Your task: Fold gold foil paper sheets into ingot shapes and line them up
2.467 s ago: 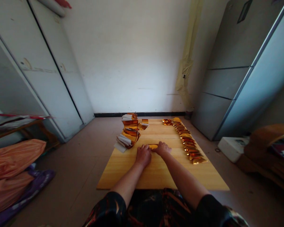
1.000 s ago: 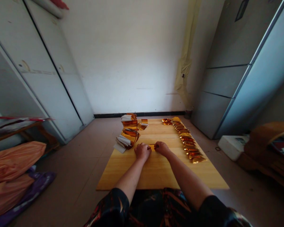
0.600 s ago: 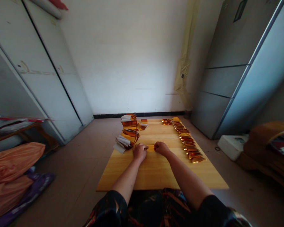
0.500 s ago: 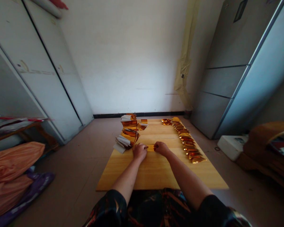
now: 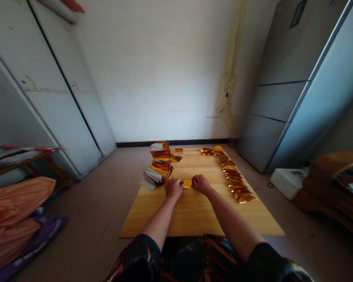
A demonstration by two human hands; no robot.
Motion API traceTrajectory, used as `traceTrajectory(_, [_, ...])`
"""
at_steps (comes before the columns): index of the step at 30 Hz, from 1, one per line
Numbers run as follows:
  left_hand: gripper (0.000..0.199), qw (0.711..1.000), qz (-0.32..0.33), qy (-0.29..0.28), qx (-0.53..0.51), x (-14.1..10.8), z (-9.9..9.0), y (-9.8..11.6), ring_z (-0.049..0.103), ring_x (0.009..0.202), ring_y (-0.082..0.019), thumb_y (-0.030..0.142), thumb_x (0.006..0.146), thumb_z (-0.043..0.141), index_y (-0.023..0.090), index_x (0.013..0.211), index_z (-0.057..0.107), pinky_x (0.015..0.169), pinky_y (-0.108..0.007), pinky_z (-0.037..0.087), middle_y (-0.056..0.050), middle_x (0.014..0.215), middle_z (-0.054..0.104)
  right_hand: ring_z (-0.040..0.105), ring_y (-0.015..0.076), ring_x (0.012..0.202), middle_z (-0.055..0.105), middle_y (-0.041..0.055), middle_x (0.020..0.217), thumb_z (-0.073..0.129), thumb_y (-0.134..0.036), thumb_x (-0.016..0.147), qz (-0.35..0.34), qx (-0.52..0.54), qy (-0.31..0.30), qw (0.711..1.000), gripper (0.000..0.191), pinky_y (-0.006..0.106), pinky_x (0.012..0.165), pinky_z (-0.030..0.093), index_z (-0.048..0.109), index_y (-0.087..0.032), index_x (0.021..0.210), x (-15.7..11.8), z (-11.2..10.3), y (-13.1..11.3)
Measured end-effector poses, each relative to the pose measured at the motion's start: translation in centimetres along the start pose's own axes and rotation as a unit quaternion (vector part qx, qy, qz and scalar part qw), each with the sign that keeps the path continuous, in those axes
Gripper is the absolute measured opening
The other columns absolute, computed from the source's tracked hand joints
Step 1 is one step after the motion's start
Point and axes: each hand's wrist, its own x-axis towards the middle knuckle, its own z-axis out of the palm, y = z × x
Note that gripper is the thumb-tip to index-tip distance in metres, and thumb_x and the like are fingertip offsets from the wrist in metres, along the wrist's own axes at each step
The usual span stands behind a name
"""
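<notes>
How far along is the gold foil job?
Done: a long row of folded gold foil pieces runs along the right side of the pale wooden board. In hand: the left hand and right hand hold a small gold foil strip. Left: two piles of curled gold foil sheets at the board's left.

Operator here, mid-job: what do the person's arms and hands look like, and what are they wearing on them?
The left hand and right hand are bare, with no gloves, and the forearms are uncovered. The left sleeve and right sleeve are short, black, with orange and cream streaks.
</notes>
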Motion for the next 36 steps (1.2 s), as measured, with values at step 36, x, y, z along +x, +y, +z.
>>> traceTrajectory(36, [0.003,0.992,0.119,0.000,-0.030,-1.6,-0.5,0.3,0.054,0.093,-0.018,0.020,0.068,0.063,0.022,0.066,0.063,0.079,-0.030,0.037,-0.001,0.086,0.065,0.056,0.0164,0.099,0.052,0.0039,0.116,0.054,-0.005,0.058,-0.033,0.112,0.131,0.984,0.059,0.026,0.088,0.045,0.050,-0.024,0.114,-2.6,-0.2,1.9])
